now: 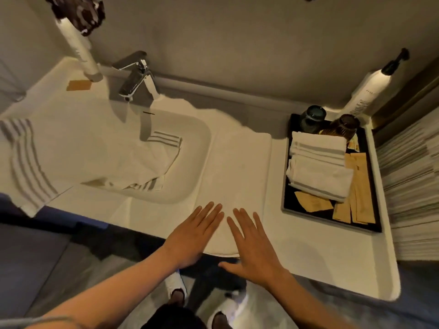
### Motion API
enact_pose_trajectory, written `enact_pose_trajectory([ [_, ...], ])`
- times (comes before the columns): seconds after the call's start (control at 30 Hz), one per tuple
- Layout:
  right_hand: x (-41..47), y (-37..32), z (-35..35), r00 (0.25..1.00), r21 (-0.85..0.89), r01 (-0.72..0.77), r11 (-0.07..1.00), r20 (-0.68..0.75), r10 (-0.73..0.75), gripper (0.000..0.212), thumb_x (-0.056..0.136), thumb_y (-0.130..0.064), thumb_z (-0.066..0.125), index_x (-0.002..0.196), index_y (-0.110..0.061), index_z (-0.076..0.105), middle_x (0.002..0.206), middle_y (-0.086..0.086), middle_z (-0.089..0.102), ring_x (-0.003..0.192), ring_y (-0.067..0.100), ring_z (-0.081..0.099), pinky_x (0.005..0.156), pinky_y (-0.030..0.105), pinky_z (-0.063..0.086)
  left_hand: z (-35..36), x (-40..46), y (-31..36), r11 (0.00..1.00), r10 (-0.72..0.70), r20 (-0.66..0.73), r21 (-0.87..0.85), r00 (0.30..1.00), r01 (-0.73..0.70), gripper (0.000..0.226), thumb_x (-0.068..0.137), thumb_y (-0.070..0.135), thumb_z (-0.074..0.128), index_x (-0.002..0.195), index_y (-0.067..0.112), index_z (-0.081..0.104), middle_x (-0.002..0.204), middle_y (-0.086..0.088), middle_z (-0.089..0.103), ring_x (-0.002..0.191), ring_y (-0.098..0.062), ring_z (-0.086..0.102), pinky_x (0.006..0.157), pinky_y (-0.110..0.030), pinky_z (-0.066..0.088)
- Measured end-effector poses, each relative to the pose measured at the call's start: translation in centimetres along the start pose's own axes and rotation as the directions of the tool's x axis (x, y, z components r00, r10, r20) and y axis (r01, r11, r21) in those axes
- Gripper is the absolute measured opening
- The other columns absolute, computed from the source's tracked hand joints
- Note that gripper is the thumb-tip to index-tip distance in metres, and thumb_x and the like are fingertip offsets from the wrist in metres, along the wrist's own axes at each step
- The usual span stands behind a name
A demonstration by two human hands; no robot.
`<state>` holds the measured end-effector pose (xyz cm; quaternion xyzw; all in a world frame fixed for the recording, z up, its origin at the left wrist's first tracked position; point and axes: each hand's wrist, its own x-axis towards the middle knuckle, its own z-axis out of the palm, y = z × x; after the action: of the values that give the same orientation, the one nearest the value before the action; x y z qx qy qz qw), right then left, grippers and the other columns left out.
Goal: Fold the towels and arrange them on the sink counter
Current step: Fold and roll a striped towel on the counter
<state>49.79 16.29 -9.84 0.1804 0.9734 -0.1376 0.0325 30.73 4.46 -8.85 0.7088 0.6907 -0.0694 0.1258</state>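
Note:
A plain white towel (237, 167) lies flat and folded lengthwise on the sink counter (308, 252), right of the basin. My left hand (193, 236) and my right hand (254, 245) rest palm down, fingers spread, on its near end, side by side. A second white towel with grey stripes (78, 153) lies unfolded, draped from the left counter into the basin (190, 186). Two small folded towels (319, 167) sit stacked in a black tray (287, 210).
A chrome faucet (136, 79) stands behind the basin. The tray also holds two dark cups (330, 121) and brown paper packets (356, 198). A pump bottle (370, 91) leans at the back right, another bottle (80, 51) at back left. My feet show below the counter edge.

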Motion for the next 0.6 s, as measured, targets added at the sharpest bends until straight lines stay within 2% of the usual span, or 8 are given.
enact_pose_trajectory([
  [0.07,-1.2,0.1,1.1,0.998,-0.084,0.016,0.996,0.058,-0.011,0.111,0.07,-0.047,0.078,0.155,-0.012,0.017,0.163,0.016,0.013,0.151,0.032,0.008,0.12,0.055,0.013,0.4,-1.1,1.2,1.0,-0.002,-0.05,-0.017,0.999,0.001,0.116,0.059,0.009,0.081,0.155,0.003,0.016,0.163,-0.017,0.012,0.149,-0.036,0.014,0.119,-0.047,0.019],
  [0.13,-2.4,-0.8,1.9,0.998,-0.076,-0.019,0.997,0.065,0.024,0.117,0.052,-0.014,0.088,0.152,-0.012,0.027,0.158,0.017,0.027,0.147,0.034,0.024,0.118,0.053,0.023,0.4,-2.3,1.9,0.996,0.047,-0.155,-0.068,0.987,-0.059,0.103,0.056,-0.001,0.079,0.149,0.005,0.037,0.157,-0.014,0.033,0.144,-0.033,0.033,0.115,-0.045,0.031],
  [0.2,-3.6,-1.7,2.1,0.997,-0.01,-0.073,0.997,-0.012,0.073,0.111,0.05,-0.003,0.086,0.149,-0.014,0.036,0.153,0.015,0.039,0.141,0.032,0.037,0.115,0.045,0.029,0.2,-3.1,1.6,0.984,0.095,-0.214,-0.126,0.972,-0.124,0.094,0.051,0.003,0.085,0.139,0.012,0.053,0.147,-0.008,0.05,0.134,-0.027,0.05,0.106,-0.04,0.045],
  [0.27,-4.7,-2.5,2.0,0.989,0.072,-0.074,0.995,-0.122,0.082,0.082,0.067,-0.003,0.073,0.142,-0.015,0.043,0.146,0.01,0.043,0.134,0.028,0.043,0.115,0.04,0.034,-1.0,-4.0,1.3,0.976,0.07,-0.196,-0.187,0.978,-0.108,0.084,0.048,0.013,0.089,0.127,0.021,0.062,0.133,-0.001,0.064,0.119,-0.021,0.063,0.09,-0.035,0.057],
  [0.33,-5.0,-2.6,1.4,0.976,0.248,-0.112,0.962,-0.155,0.153,0.059,0.08,-0.007,0.056,0.138,-0.018,0.047,0.141,0.003,0.048,0.129,0.02,0.047,0.112,0.033,0.037,-2.5,-4.5,0.9,0.944,-0.025,-0.145,-0.329,0.989,-0.024,0.059,0.068,0.014,0.075,0.123,0.028,0.06,0.123,0.003,0.069,0.111,-0.02,0.066,0.084,-0.032,0.057],
  [0.43,-5.0,-2.9,-1.6,0.948,0.493,-0.234,0.838,-0.074,0.308,0.038,0.088,-0.022,0.059,0.125,-0.03,0.059,0.124,-0.013,0.062,0.11,0.005,0.059,0.093,0.008,0.04,-4.5,-4.7,0.0,0.779,-0.161,-0.04,-0.618,0.986,0.102,0.037,0.078,0.017,0.055,0.102,0.045,0.056,0.105,0.012,0.072,0.095,-0.01,0.066,0.08,-0.027,0.052],
  [0.5,-4.9,-2.9,-3.6,0.923,0.614,-0.283,0.737,-0.034,0.383,0.027,0.086,-0.021,0.06,0.108,-0.036,0.065,0.105,-0.018,0.07,0.093,0.001,0.064,0.08,0.015,0.049,-5.6,-4.3,-0.6,0.629,-0.244,-0.042,-0.767,0.969,0.125,0.029,0.074,0.02,0.06,0.089,0.045,0.061,0.091,0.014,0.074,0.084,-0.005,0.067,0.075,-0.025,0.052],
  [0.6,-3.9,-2.1,-5.4,0.856,0.764,-0.335,0.552,0.001,0.518,0.021,0.083,-0.015,0.066,0.094,-0.033,0.069,0.085,-0.016,0.073,0.079,0.002,0.066,0.069,0.022,0.05,-6.7,-2.6,-2.1,0.411,-0.377,-0.058,-0.905,0.925,0.11,0.024,0.075,0.016,0.078,0.092,0.03,0.07,0.088,0.011,0.076,0.083,-0.006,0.07,0.076,-0.028,0.054],
])
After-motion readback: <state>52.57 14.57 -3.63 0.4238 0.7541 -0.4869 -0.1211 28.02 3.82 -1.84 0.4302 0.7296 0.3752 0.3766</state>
